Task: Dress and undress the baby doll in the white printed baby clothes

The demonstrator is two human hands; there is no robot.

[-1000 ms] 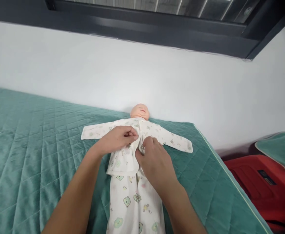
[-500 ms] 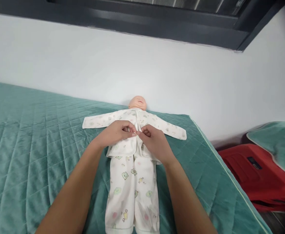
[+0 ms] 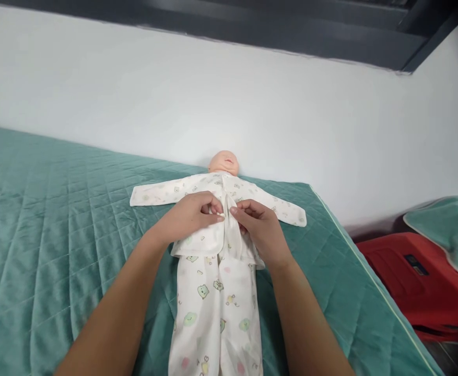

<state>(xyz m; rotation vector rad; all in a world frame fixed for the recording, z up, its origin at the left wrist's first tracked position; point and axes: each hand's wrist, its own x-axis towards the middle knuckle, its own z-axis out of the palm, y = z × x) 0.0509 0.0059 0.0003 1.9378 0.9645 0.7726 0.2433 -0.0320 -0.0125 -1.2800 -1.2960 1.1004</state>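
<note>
A baby doll [image 3: 224, 163] lies on its back, its head near the wall. It wears a white printed shirt [image 3: 197, 243] with both sleeves spread out, and matching pants [image 3: 199, 313]. My left hand [image 3: 195, 213] pinches the left edge of the shirt's front opening at the belly. Just across the opening, my right hand [image 3: 258, 222] grips the other edge between thumb and fingers. A narrow gap shows between the two edges. Any fastener under my fingertips is too small to make out.
A green quilted cover [image 3: 64, 250] lies under the doll, its piped edge running down on the right. Behind stands a white wall [image 3: 174, 94] below a dark frame [image 3: 252, 26]. At the right is a red plastic object [image 3: 412, 282] with green cloth [image 3: 451, 230] over it.
My hands have drawn slightly apart, the right one moving right with its shirt edge, so the front opening is wider. The camera view has shifted a little.
</note>
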